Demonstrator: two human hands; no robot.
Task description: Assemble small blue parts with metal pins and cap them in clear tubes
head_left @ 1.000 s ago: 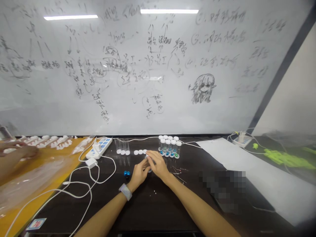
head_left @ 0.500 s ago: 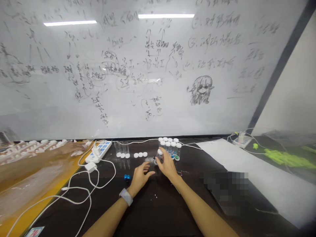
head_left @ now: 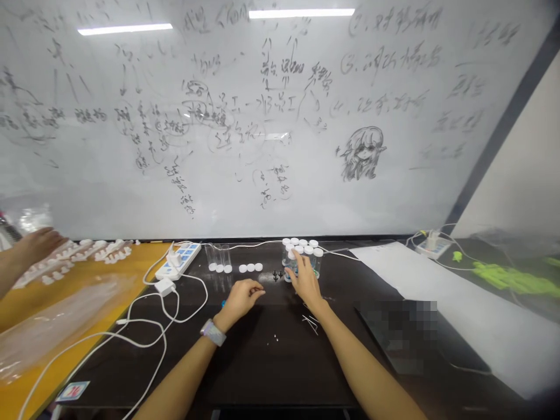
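My right hand (head_left: 306, 281) has its thumb and fingers around a clear vial (head_left: 289, 274) with a white cap, standing at the front left of a group of similar capped vials (head_left: 318, 263). Some of these hold blue or green bits. Closed and empty-looking, my left hand (head_left: 241, 298) hovers over the dark table, thumb against fingertips; anything small between them is hidden. It mostly covers a blue piece (head_left: 223, 303). Small black pieces (head_left: 277, 275) lie left of the held vial. Farther left are loose white caps (head_left: 251, 268) and upright clear tubes (head_left: 219, 256) on white bases.
A power strip (head_left: 180, 259) and looping white cables (head_left: 164, 335) occupy the left side. White sticks (head_left: 310, 322) lie near my right forearm. To the right are a dark flat object (head_left: 380, 338) and white paper (head_left: 385, 268). Another person's hand (head_left: 41, 245) reaches over white parts.
My right hand has carried the vial right and back to the group. My left hand has drawn slightly left and its fingers have closed. The other person's hand has moved left.
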